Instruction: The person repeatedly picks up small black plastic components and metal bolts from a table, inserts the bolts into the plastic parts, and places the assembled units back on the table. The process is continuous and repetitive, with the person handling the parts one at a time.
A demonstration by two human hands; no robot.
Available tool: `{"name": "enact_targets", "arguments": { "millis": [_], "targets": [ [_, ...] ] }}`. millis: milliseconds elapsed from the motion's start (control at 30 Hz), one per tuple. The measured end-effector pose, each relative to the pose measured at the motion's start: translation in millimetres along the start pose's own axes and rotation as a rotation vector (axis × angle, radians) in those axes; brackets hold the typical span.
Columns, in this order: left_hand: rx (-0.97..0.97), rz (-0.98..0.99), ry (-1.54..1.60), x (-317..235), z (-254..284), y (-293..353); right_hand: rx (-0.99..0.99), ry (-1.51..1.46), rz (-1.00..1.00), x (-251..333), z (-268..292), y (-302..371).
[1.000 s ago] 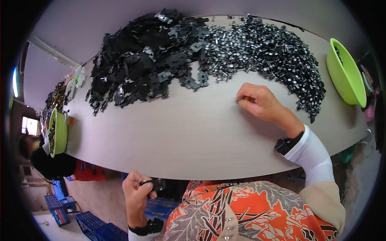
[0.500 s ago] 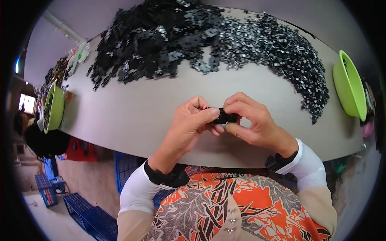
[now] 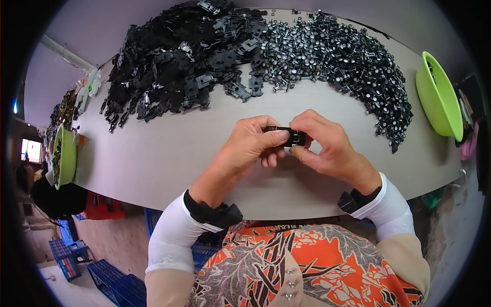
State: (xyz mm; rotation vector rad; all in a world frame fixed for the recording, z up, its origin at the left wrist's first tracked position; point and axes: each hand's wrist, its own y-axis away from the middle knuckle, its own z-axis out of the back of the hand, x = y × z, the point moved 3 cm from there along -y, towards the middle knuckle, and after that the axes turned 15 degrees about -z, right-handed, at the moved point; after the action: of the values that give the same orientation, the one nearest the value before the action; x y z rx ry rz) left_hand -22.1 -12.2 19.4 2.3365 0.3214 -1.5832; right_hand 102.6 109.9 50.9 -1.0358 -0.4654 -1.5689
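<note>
Above the middle of the table [image 3: 169, 153], I hold a small black plastic part [image 3: 295, 137] between both hands. My left hand [image 3: 250, 140] is closed on its left end, thumb on top and fingers curled beneath. On the right end, my right hand [image 3: 327, 140] pinches it between thumb and fingers. Much of the part is covered by the fingers, and whether a smaller piece is held with it I cannot make out. Beyond my hands lies a heap of flat black plastic parts [image 3: 169, 77]. Beside it spreads a pile of small round-headed metal and black pieces [image 3: 353, 66].
A lime-green basin [image 3: 445, 102] stands at the table's right end. Another green basin [image 3: 65, 153], holding small parts, is at the left edge, near a person's dark-haired head [image 3: 56, 197]. Blue plastic crates [image 3: 115, 281] sit on the floor at lower left.
The view has shifted slightly. The black part has turned a little in my fingers, showing more of its slotted face. Both hands keep their grip on it.
</note>
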Motion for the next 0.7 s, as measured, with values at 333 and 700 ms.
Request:
{"name": "enact_targets", "arguments": {
  "millis": [333, 700],
  "targets": [
    [-0.026, -0.041, -0.259, -4, 16, 7, 0.112, 0.106, -0.028, -19, 1, -6],
    [0.554, 0.22, -1.143, -61, 71, 143, -0.099, 0.142, -0.233, -69, 37, -19]
  ]
}}
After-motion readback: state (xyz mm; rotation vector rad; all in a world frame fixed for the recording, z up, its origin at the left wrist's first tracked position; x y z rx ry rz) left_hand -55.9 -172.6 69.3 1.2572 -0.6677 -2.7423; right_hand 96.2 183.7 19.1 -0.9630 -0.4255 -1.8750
